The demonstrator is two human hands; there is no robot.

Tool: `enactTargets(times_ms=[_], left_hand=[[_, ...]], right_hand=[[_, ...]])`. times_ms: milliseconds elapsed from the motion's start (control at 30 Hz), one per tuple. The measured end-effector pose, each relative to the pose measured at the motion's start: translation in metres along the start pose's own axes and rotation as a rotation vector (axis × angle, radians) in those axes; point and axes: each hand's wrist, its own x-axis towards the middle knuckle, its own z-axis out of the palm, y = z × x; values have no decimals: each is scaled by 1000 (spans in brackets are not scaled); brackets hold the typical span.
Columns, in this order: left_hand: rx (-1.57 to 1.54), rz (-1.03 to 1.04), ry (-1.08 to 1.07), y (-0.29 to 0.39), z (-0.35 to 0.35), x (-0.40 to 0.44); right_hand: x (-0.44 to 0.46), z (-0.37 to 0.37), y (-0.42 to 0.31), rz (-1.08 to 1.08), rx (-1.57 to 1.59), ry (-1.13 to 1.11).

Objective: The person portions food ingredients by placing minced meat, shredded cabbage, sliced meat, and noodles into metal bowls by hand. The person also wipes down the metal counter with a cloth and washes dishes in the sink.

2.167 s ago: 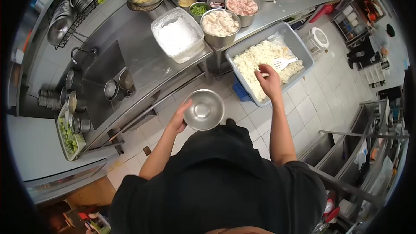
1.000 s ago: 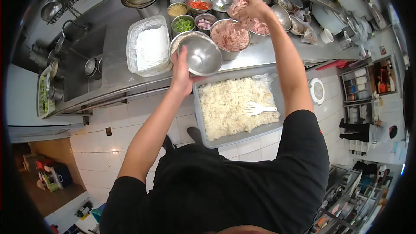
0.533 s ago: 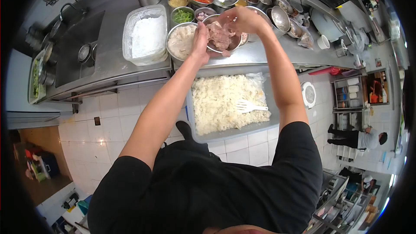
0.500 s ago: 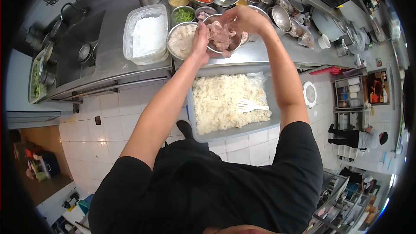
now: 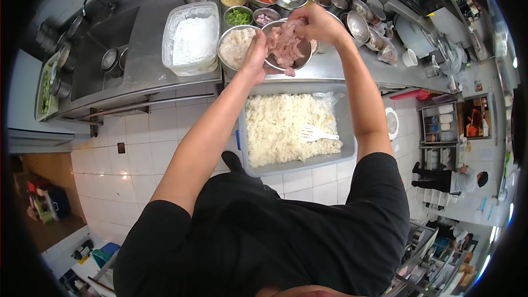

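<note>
Meat [image 5: 285, 49] lies heaped in a metal bowl [image 5: 305, 61] at the upper centre of the frame, by the front edge of the bench [image 5: 329, 71]. The 2 arms reach up to it, converging. The left hand [image 5: 254, 61], partly curled, clasps the bowl's left side; the right hand [image 5: 322, 24], wrist bent, fingers curled downward, pinches the meat's upper right part.
</note>
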Motion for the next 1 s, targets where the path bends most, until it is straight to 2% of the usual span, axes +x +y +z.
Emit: enactTargets(times_ms=[33, 100, 167, 233, 267, 300, 367, 433, 467, 500, 533, 567, 633, 700, 733, 767, 867, 933, 1000], left_hand=[[-48, -6, -67, -1, -3, -1], [-95, -10, -131, -5, -7, -1], [-79, 0, 28, -12, -11, 0], [-53, 18, 72, -12, -10, -10], [-26, 34, 111, -11, -9, -13], [-27, 33, 115, -13, -12, -13], [-37, 184, 81, -19, -19, -13], [-12, 216, 115, -21, -18, -16], [21, 261, 142, -16, -20, -13], [25, 270, 142, -15, -26, -3], [86, 364, 190, -23, -36, 10], [142, 404, 229, -27, -41, 13], [203, 436, 267, -30, -46, 20], [176, 431, 334, -29, -42, 26], [162, 420, 352, -29, -40, 28], [147, 410, 369, -29, -38, 30], [178, 415, 370, -22, -30, 26], [96, 369, 360, -22, -29, 25], [97, 337, 350, -19, -25, 18]], right_hand=[[0, -6, 4, -4, -2, -1], [1, -20, 13, -38, 329, 114], [0, -37, 14, -14, 421, 321], [0, -42, 20, -63, 443, 524], [3, -38, 35, -48, 292, 651], [10, -20, 47, -47, 295, 648], [23, 37, 82, -46, -151, 989], [45, 105, 212, 169, -614, 277], [38, 104, 198, 165, -612, 281], [21, 98, 169, 139, -254, 487], [9, 86, 137, 106, 111, 667], [0, 71, 107, 69, 243, 549], [-25, 49, 34, -6, 289, 109], [-39, 57, -3, -89, -20, -86], [-39, 80, 4, -115, 50, -58], [-35, 93, 4, -131, -128, -75], [-30, 90, 16, -230, -59, 0], [-27, 67, 17, -99, 21, -99], [-21, 50, 17, -57, 42, -50]])
